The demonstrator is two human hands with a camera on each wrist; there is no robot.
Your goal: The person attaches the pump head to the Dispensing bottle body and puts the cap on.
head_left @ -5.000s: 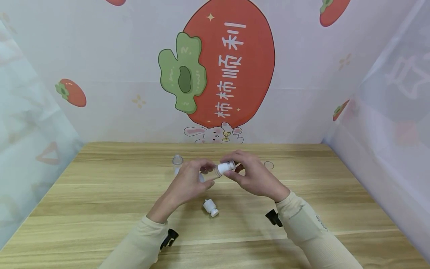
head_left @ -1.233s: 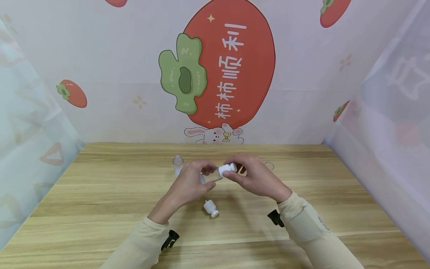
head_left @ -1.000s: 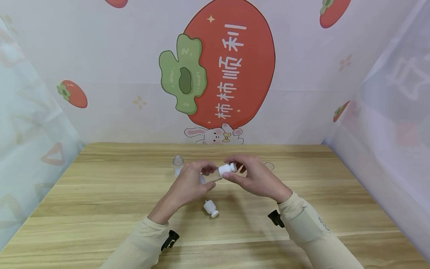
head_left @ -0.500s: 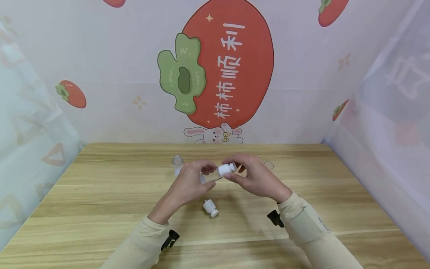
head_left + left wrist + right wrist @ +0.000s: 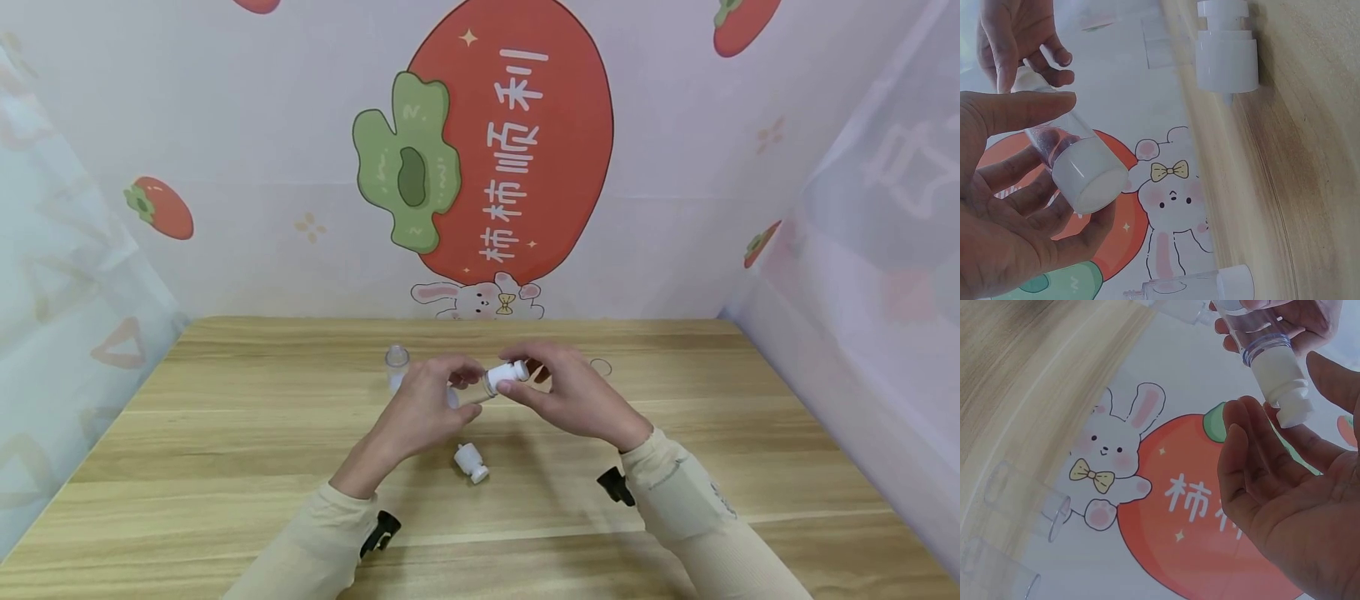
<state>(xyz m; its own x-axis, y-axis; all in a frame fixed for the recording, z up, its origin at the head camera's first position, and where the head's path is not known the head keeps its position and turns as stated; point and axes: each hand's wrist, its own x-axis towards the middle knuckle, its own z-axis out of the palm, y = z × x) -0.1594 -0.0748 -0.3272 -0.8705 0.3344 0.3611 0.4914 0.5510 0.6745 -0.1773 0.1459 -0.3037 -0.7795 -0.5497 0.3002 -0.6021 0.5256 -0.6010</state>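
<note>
My left hand [image 5: 423, 404] grips a clear pump bottle [image 5: 1060, 140] with a white base, held tilted above the table. A white pump head [image 5: 506, 377] sits at the bottle's neck, pointing to the right. The right hand [image 5: 573, 392] holds this pump head between thumb and fingers; the other fingers are spread loosely in the right wrist view. Below the hands, a second white pump head [image 5: 471, 463] lies on its side on the table. Behind the left hand stands another clear bottle [image 5: 397, 360] with a white base, partly hidden by that hand.
Two clear caps [image 5: 1025, 500] lie on the table to the right; in the head view one clear cap [image 5: 602, 367] shows faintly beyond the right hand. The wooden table [image 5: 225, 467] meets a printed backdrop [image 5: 285, 267] at the back and sides.
Since five seconds ago the pump head has turned a little at the bottle's neck, and the right fingers have shifted on it. Both hands stay in nearly the same place.
</note>
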